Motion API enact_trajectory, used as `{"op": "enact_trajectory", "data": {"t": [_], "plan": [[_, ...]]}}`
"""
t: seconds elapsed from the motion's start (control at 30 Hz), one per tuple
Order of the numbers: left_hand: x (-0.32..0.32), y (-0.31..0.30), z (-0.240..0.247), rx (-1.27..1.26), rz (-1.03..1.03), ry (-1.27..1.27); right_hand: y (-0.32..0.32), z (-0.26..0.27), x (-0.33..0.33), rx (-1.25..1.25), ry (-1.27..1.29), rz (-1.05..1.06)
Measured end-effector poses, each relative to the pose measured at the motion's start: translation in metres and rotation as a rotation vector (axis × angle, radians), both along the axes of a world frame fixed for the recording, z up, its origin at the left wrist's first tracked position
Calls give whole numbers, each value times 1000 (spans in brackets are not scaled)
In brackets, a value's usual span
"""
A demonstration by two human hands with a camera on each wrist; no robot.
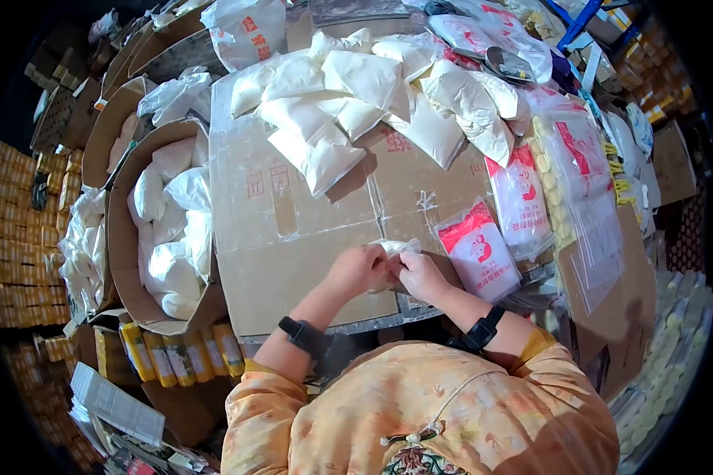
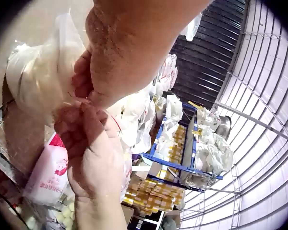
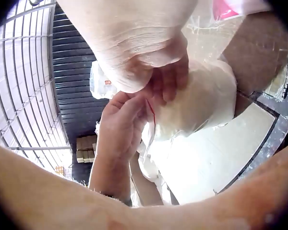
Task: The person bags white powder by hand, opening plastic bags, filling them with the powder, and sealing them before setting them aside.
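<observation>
Brown flattened cardboard covers the bench across the middle of the head view, with goods crowded on every side. At the lower centre of that view the two hands meet just above the cardboard's near edge. The left hand and the right hand touch each other, fingers curled. Together they pinch the gathered neck of a small clear plastic bag of white powder. The bag's bulk sits between the hands and just beyond the knuckles, over the cardboard. In the right wrist view a thin red strand shows at the neck, between the fingertips of both hands. Whether it is wound round the neck I cannot tell.

At the upper centre a heap of white powder-filled plastic bags lies on the cardboard, well apart from the hands. At the left an open brown cardboard box holds bulging white sacks. Just right of the hands lies a flat red-and-white printed packet. A row of yellow packets stands on edge at the lower left, below the box.
</observation>
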State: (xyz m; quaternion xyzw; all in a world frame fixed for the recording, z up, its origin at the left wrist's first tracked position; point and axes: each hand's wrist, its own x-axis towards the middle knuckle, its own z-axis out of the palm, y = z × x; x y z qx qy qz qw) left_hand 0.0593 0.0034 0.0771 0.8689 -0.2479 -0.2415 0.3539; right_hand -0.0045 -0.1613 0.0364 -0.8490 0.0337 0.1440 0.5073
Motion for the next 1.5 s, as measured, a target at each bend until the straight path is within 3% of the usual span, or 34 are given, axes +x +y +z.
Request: {"op": "enact_trajectory", "data": {"t": [0.17,0.33,0.67,0.87,0.97,1.07,1.17,1.27,1.37,1.43,1.5], "plan": [[7,4,2,-77,28,177,-1,12,2,79,21,-2],[16,7,-5,-179,-21,260,5,26,6,8,21,-62],[18,9,-7,-185,-11,268,1,-10,4,227,-10,-35],[18,9,-2,-159,8,265,1,14,6,164,12,-51],[20,7,-3,-163,9,268,4,25,9,214,153,-131],[20,5,-2,-174,-7,295,7,28,13,109,109,-114],[21,7,-7,-212,-29,350,5,-4,11,149,27,-123],[21,8,-10,-226,-11,375,2,-2,7,147,-46,-111],[17,7,-12,-214,30,338,-1,-17,3,229,33,-104],[15,8,-12,-178,66,271,0,3,2,207,14,-110],[11,7,1,-170,-26,214,-1,10,2,174,6,-110]]}}
